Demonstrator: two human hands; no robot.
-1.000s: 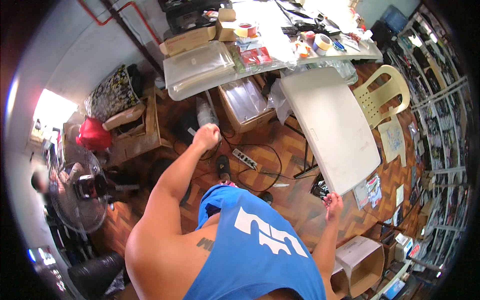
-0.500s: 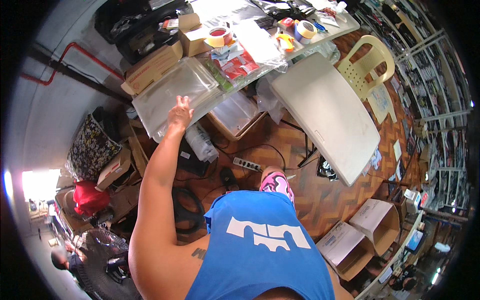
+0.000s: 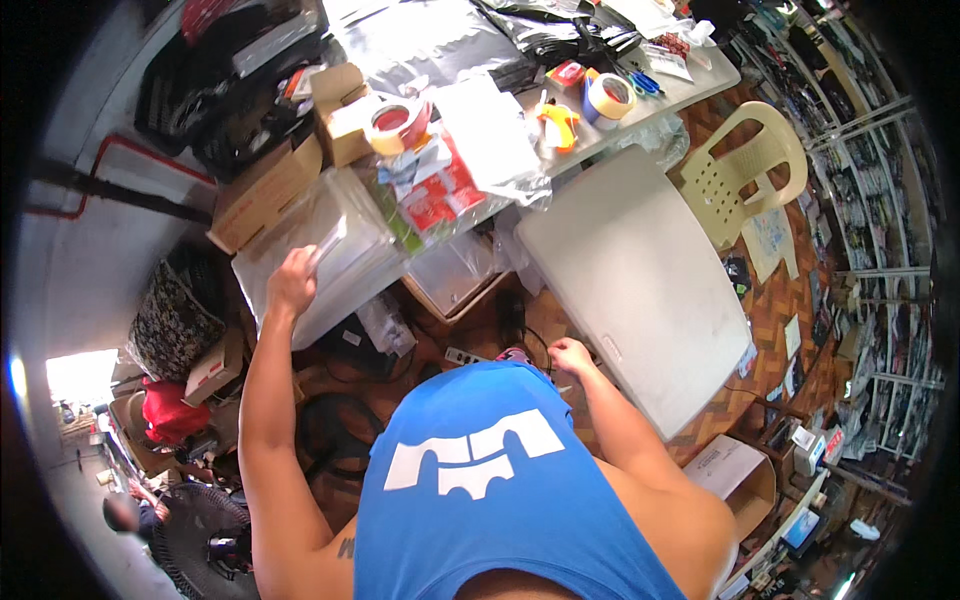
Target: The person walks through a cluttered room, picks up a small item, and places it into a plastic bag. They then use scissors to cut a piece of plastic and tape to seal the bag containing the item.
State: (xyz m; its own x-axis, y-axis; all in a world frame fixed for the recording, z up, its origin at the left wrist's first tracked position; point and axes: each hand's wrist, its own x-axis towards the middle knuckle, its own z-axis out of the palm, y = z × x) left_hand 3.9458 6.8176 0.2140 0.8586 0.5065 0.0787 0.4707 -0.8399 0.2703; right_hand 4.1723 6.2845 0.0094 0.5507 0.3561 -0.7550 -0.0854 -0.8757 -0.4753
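My left hand [image 3: 293, 283] grips the edge of the clear plastic sheets [image 3: 355, 210] stacked on the left end of the long table [image 3: 690, 90], bending a part upward. Beside the stack lie a brown cardboard box [image 3: 255, 205] and red and green packets [image 3: 440, 190]. My right hand [image 3: 568, 356] is low beside a white folding tabletop [image 3: 650, 280], its fingers curled; what they hold, if anything, is hidden. Under the long table sits a carton [image 3: 460, 300] with clear plastic in it.
Tape rolls [image 3: 605, 98] and black packages lie on the table. A cream plastic chair [image 3: 760, 135] and packed shelves [image 3: 880, 200] stand right; open cartons [image 3: 735, 470] are at lower right. At lower left are a fan [image 3: 200, 540] and another person [image 3: 125, 510].
My left hand rose onto the plastic stack and now grips its edge. My right hand left the tabletop's near corner and is now farther left. The view shifted toward the long table.
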